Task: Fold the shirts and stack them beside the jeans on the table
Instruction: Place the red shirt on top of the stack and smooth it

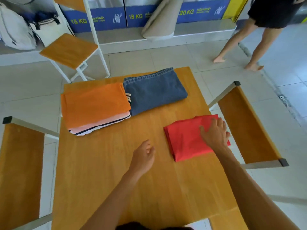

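Folded blue jeans (154,93) lie at the far side of the wooden table (116,171). Touching their left edge is a stack of folded shirts (94,107) with an orange one on top and pink and striped ones under it. A folded red shirt (184,140) lies at the right side of the table. My right hand (214,133) rests flat on the red shirt's right half, fingers spread. My left hand (143,156) hovers over the bare table to the left of the red shirt, fingers loosely curled, holding nothing.
Wooden chairs stand at the table's left (20,163), right (249,125) and far left (69,50). A person's bare legs (259,44) cross the tiled floor at the upper right. Blue machine panels (132,15) and bags (16,30) line the far wall.
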The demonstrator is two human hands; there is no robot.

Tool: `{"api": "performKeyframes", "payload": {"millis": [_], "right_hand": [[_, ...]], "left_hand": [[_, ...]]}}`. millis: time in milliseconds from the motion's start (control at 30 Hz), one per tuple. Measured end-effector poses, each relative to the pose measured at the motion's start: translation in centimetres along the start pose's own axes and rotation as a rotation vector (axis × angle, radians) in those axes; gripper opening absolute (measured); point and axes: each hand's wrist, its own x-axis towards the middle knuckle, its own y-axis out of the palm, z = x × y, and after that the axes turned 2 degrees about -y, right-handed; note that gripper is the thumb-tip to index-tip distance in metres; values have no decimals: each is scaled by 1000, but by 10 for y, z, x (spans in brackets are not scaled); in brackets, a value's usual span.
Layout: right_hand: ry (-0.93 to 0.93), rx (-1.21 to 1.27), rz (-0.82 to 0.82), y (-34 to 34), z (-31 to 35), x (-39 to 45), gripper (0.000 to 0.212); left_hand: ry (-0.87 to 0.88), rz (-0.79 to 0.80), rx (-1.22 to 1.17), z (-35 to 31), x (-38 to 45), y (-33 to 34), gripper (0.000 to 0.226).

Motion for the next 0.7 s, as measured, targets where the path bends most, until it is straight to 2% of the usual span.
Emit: {"api": "performKeyframes", "payload": {"millis": [100,167,233,333,367,500,600,700], "right_hand": [[196,54,69,-4,-38,11,91],[232,153,134,4,-56,8,93],[202,175,142,14,-65,-2,86],[158,138,50,20,-63,-17,79],[156,141,39,20,-60,-22,78],[137,147,69,30,-53,-46,69],[137,389,120,41,-50,-71,65],[299,740,198,52,-50,-91,73]], "left_hand": [[-120,70,-21,-10,2,20,37],[-173,97,-77,-15,7,31,15],[-213,117,-169,-22,13,41,21],[-258,145,-296,-38,11,49,23],[-268,154,-301,-40,10,50,25],[-261,130,-165,-27,5,47,57],[-268,78,-153,-6,-2,34,52],[-264,32,-158,23,-16,8,49]]}}
